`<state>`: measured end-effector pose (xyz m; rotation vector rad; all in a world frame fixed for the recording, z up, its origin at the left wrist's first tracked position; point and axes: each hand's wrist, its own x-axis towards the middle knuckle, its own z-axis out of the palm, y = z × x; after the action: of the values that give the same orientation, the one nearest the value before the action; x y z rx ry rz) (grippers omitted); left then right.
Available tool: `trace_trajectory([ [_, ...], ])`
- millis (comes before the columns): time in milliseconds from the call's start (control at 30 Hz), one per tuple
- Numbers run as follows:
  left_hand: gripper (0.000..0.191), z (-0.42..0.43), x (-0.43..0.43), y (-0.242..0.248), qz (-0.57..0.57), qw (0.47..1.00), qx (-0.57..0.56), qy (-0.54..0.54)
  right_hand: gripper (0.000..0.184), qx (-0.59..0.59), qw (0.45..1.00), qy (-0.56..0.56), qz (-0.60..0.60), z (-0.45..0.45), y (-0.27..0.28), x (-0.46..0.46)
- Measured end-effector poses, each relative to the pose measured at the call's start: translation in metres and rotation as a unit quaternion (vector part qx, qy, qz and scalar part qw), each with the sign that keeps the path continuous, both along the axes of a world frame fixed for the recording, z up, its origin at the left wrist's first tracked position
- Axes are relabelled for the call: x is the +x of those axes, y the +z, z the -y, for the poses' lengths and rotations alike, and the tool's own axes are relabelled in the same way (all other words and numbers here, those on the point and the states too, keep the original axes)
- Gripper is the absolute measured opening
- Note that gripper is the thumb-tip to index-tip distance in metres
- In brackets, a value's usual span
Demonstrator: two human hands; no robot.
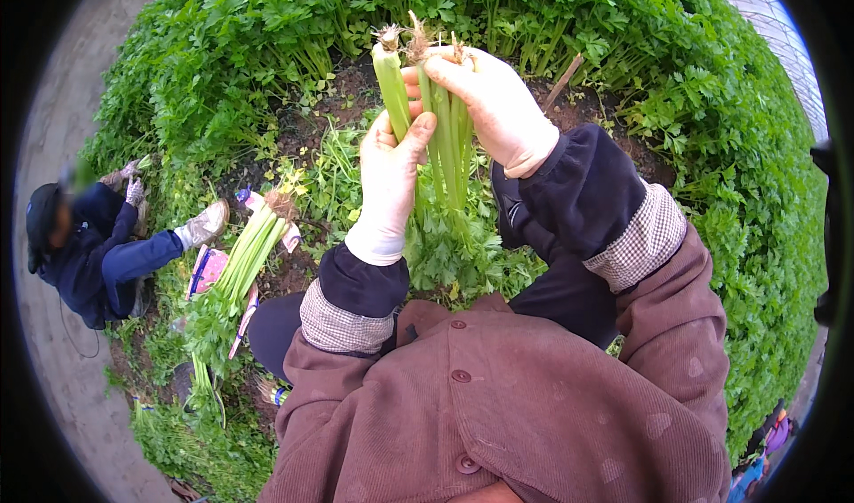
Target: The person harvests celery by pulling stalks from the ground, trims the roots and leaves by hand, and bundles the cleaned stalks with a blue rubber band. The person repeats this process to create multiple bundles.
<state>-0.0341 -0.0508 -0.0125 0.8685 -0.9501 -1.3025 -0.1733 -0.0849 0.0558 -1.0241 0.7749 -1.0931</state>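
Observation:
My left hand [393,163], in a pale thin glove, is closed around a thick celery stalk [392,93] whose trimmed root end points up. Beside it my right hand [490,99], gloved the same way, grips several thinner celery stalks [448,143] just below their brown, hairy roots. Their leafy tops [460,243] hang down between my knees. Both hands are close together, and my right fingertips reach behind the thick stalk. To the left, a bundle of celery [250,256] lies roots-up on a pink patterned wrap [210,269] with blue edging.
Standing celery plants [534,9] curve around the front and right. A brown stick [564,83] pokes from the soil [347,96]. Another person [100,249] sits at the left beside a grey path [60,383]. A tied celery bunch [273,391] lies by my left knee.

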Motion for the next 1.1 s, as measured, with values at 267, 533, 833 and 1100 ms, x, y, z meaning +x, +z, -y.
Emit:
trace_trajectory([
  [267, 0.033, -0.002, 0.003, 0.001, 0.037, 0.999, 0.029, -0.020, 0.032, -0.028, 0.997, 0.018, -0.075, 0.001, 0.007, -0.004],
  [533, 0.054, -0.001, 0.000, -0.006, 0.213, 0.970, -0.051, 0.103, 0.023, -0.033, 0.997, -0.071, 0.004, -0.010, 0.007, 0.016],
  [833, 0.058, -0.010, 0.000, -0.008, 0.076, 0.996, -0.046, 0.024, 0.030, -0.073, 0.996, 0.028, -0.043, 0.001, 0.015, 0.018],
  [1100, 0.073, -0.014, 0.028, -0.012, 0.007, 0.997, -0.032, -0.072, 0.041, -0.047, 0.972, 0.220, -0.064, 0.032, 0.011, 0.025],
])
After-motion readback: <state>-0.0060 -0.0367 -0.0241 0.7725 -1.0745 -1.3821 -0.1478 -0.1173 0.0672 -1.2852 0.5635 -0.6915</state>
